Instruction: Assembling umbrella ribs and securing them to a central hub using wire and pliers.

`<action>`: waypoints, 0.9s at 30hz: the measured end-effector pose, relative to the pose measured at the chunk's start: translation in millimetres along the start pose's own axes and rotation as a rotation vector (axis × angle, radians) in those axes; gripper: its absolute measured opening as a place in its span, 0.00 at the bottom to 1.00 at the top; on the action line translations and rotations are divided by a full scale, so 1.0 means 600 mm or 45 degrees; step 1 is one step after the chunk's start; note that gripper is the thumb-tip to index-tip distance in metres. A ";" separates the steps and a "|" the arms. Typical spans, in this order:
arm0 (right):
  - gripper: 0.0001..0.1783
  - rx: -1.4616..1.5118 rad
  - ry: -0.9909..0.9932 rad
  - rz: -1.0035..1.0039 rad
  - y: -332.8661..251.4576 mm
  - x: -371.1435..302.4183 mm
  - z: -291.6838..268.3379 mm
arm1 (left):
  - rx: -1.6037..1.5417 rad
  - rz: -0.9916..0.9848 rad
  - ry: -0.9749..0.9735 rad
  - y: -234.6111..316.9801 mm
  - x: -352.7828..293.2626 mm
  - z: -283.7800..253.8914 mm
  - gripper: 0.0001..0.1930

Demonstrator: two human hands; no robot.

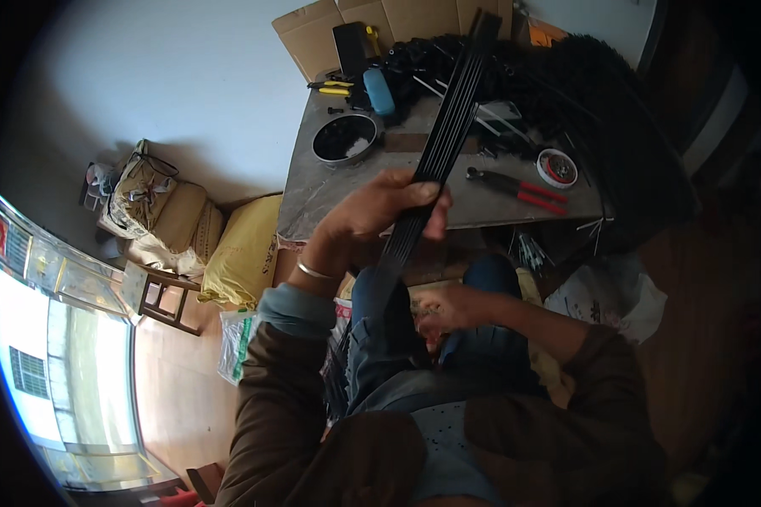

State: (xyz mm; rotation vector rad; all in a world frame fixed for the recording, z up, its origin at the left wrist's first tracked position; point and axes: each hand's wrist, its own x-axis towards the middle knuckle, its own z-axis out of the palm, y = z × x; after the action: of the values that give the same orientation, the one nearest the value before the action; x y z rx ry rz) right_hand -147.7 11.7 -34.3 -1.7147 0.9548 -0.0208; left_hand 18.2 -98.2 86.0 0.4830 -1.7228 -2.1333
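Note:
My left hand [376, 204] is closed round a long bundle of thin black strips [450, 127], with the thumb lying across it. The bundle slants from above my lap up over the table [309, 196]; its lower end is smeared by motion. Below and to the right of that end, my right hand [450, 306] hovers over my lap, apart from the bundle as far as I can see. Its fingers look curled but are blurred, and whether anything is in them cannot be made out.
Red-handled pliers [524, 191] lie beside a round tub of small metal parts [557, 168]. A dark bowl [344, 139], blue case [379, 91] and yellow-handled tool [336, 88] sit farther left. Black parts [423, 57] heap up at the back. Sacks [243, 252] and a wooden stool [166, 302] stand left.

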 end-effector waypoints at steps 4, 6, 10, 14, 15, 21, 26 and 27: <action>0.26 0.634 0.403 -0.664 0.153 0.085 0.043 | -0.006 0.269 0.182 -0.089 0.034 0.032 0.15; 0.19 0.452 0.276 -0.089 0.184 0.105 0.061 | -0.042 0.228 0.290 -0.169 0.009 0.045 0.14; 0.24 0.332 -0.105 -0.078 0.269 0.122 0.198 | -0.154 0.124 0.537 -0.331 -0.062 0.071 0.14; 0.27 0.125 -0.128 0.125 0.180 0.085 0.195 | -0.121 0.103 0.637 -0.306 -0.125 0.099 0.13; 0.26 0.048 -0.240 0.220 0.154 0.084 0.179 | -0.267 0.132 0.637 -0.282 -0.130 0.106 0.13; 0.24 -0.027 -0.346 0.114 0.243 0.093 0.224 | -0.264 0.095 0.586 -0.270 -0.127 0.133 0.14; 0.22 -0.049 -0.566 0.043 0.267 0.098 0.235 | -0.224 0.259 0.760 -0.212 -0.077 0.120 0.13; 0.22 -0.049 -0.519 0.001 0.266 0.094 0.240 | -0.194 0.204 0.734 -0.203 -0.072 0.117 0.13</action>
State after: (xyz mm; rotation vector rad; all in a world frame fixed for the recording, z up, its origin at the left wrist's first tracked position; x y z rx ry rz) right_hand -135.5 84.2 -243.9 -1.6682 0.6553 0.3373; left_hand 15.5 6.1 -17.5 0.7922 -1.2233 -1.7630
